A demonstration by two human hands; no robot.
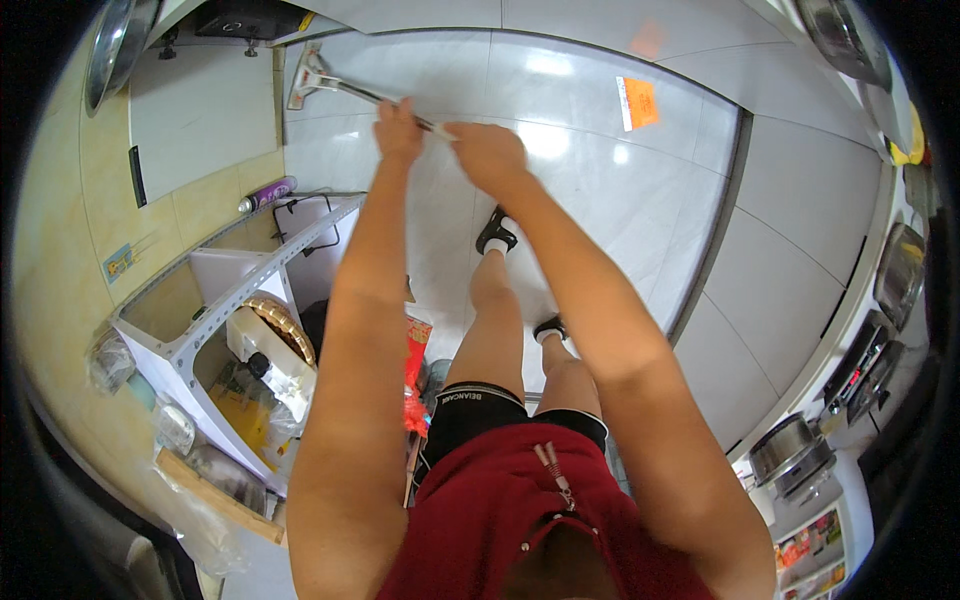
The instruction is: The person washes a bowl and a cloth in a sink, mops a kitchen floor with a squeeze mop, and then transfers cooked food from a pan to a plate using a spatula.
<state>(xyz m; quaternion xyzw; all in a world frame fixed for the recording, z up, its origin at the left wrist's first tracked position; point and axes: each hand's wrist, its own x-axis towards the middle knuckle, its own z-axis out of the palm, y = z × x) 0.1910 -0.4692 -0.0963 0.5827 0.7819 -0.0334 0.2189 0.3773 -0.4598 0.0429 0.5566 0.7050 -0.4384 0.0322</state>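
Both my hands hold the handle of a mop [365,95] that reaches away to the upper left. My left hand [399,133] grips the shaft nearer the mop head. Close to the end of the handle, my right hand [491,156] is closed around it. The flat mop head [307,76] is at the floor's far left corner, beside the wall. An orange and white paper [637,103] lies on the grey tiled floor [600,202] to the right.
A metal-framed shelf [247,281] holding various items stands at the left, with a purple spray can [268,195] at its far end. Along the right runs a counter with pots [787,450]. A red bag [415,375] is beside my legs.
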